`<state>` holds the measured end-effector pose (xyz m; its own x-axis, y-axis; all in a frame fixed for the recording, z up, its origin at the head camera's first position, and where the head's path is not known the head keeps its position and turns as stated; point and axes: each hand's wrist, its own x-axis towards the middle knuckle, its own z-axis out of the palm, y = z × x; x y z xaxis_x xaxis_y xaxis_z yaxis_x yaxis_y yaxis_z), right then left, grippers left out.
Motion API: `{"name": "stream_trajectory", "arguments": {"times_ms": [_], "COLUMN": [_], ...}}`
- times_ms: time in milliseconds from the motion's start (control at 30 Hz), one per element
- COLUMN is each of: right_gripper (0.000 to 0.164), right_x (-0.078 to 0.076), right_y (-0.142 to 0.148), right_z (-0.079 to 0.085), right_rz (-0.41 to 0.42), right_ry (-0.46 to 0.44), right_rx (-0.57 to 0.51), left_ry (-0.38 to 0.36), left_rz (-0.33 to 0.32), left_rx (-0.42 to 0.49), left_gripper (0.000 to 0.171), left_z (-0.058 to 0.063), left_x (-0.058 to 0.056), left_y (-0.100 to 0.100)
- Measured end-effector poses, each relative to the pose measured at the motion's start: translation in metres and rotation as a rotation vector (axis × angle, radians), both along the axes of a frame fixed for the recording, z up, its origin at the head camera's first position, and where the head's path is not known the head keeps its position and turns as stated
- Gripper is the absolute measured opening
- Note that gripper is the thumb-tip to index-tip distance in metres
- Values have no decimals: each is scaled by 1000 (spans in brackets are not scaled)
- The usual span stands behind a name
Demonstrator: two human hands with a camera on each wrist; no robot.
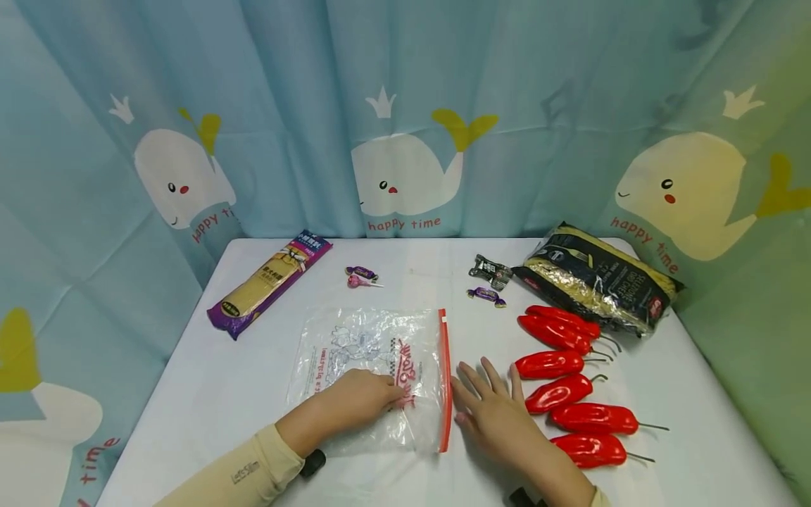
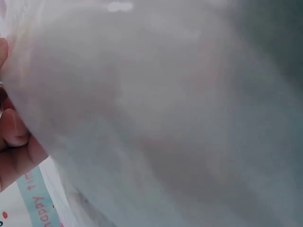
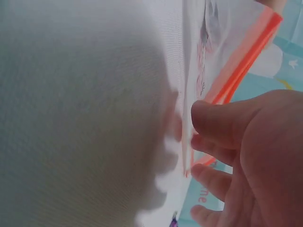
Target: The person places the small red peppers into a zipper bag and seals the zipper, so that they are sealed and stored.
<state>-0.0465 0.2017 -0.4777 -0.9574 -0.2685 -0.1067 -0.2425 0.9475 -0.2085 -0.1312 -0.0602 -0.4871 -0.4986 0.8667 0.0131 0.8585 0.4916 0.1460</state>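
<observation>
A clear zip bag [image 1: 367,338] with red print lies flat on the white table, its red zip edge [image 1: 445,380] toward the right. Over the bag's middle, my left hand [image 1: 357,401] pinches the plastic with curled fingers. In the left wrist view the plastic sheet [image 2: 142,94] fills most of the picture, and the left fingers [image 2: 16,127] show at its edge. My right hand [image 1: 500,415] has its fingers spread beside the zip edge. In the right wrist view the thumb and fingers of the right hand [image 3: 251,146] are close to the orange-red zip strip [image 3: 246,59]; contact is unclear.
Several red peppers [image 1: 560,391] lie right of the right hand. Behind them is a black-and-gold pasta bag [image 1: 595,274]. A purple noodle packet [image 1: 269,285] lies back left. Wrapped candies [image 1: 486,296] and a lollipop [image 1: 357,282] lie toward the back, before a curtain [image 1: 405,84].
</observation>
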Motion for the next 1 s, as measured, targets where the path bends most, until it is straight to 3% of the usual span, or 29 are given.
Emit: {"name": "stream_trajectory", "arguments": {"times_ms": [267, 367, 567, 800, 900, 1000], "right_gripper": [48, 46, 49, 56, 56, 60], "right_x": [-1, 0, 3, 4, 4, 5], "right_y": [-3, -4, -4, -5, -5, -4], "right_z": [1, 0, -3, -1, -1, 0], "right_rz": [94, 105, 90, 77, 68, 73], "right_ry": [122, 111, 89, 49, 45, 52], "right_rx": [91, 97, 77, 87, 99, 84], "left_ry": [58, 94, 143, 294, 327, 326], "left_rz": [3, 4, 22, 47, 38, 9], "left_rx": [11, 48, 184, 351, 381, 368], "left_gripper": [18, 20, 22, 42, 50, 45], "left_z": [-2, -1, 12, 30, 32, 28], "left_x": [-1, 2, 6, 11, 12, 12], "left_y": [-5, -12, -30, -50, -51, -49]}}
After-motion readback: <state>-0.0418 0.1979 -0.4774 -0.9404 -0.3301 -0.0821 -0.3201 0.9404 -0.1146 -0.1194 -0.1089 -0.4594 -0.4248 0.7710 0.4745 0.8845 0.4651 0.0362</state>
